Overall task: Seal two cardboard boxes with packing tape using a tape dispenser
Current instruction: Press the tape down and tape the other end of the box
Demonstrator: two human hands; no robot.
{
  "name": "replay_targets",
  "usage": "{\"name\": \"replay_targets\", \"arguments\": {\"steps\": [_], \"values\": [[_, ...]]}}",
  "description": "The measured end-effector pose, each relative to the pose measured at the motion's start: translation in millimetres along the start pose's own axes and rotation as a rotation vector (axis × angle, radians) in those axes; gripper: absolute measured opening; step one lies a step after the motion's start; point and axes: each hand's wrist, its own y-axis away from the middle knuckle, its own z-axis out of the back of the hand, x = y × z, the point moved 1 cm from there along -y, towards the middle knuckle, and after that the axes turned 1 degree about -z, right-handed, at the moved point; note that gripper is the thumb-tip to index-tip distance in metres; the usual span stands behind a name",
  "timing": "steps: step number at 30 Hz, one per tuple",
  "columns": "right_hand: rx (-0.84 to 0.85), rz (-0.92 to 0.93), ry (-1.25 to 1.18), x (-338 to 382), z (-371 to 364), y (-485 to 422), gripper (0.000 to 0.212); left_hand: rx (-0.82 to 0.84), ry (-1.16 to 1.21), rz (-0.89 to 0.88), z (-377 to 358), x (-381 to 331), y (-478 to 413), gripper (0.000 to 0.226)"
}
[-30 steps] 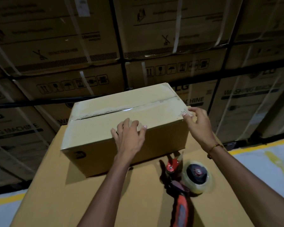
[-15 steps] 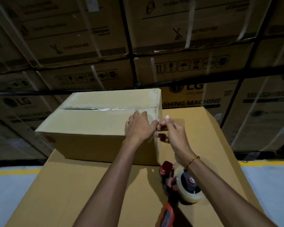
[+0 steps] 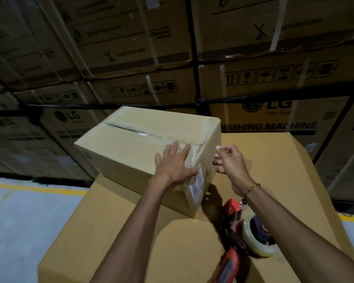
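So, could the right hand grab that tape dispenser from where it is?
Probably yes. The right hand seems to hold nothing, and the tape dispenser lies uncovered on the large carton, just beneath that wrist.

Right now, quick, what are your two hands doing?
Left hand: open, flat on the small box.
Right hand: loosely curled beside the box, holding nothing visible.

Dim, grainy wide-angle view, bent and blurred toward the edges.
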Motion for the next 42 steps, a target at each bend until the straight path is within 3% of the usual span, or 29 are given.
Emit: {"name": "replay_targets", "arguments": {"steps": [5, 10, 18, 21, 25, 29, 35, 39, 42], "values": [[-0.105, 0.057, 0.043, 4.6, -1.4, -11.6, 0.049, 0.061, 0.026, -0.123, 4.5, 44.5, 35.3, 0.090], [-0.004, 0.077, 0.062, 8.0, -25.2, -3.8, 0.067, 0.033, 0.039, -0.209, 1.9, 81.5, 65.9, 0.091], [-0.076, 0.074, 0.270, -1.6, -69.6, 24.8, 0.051, 0.067, 0.040, -0.363, 11.3, 149.0, 90.9, 0.078], [-0.157, 0.097, 0.286, -10.5, -86.2, 52.2, 0.040, 0.000, -0.039, -0.394, 11.4, 177.6, 99.6, 0.072], [-0.260, 0.115, 0.310, -21.1, -102.4, 92.2, 0.037, -0.258, -0.061, -0.233, 9.7, 211.1, 110.7, 0.100], [-0.322, 0.135, 0.327, -32.7, -118.1, 127.7, 0.038, -0.377, 0.254, -0.079, 6.4, 240.8, 122.3, 0.123], [-0.432, 0.146, 0.353, -44.4, -147.4, 160.0, 0.037, -0.397, 0.377, -0.112, 10.9, 263.6, 118.0, 0.093], [-0.392, 0.151, 0.265, -42.8, -145.6, 170.2, 0.034, -0.271, 0.265, -0.141, 17.9, 268.8, 104.6, 0.099], [-0.401, 0.090, 0.127, -50.3, -131.8, 174.3, 0.031, -0.319, 0.175, -0.233, 14.6, 253.7, 99.3, 0.097]]}}
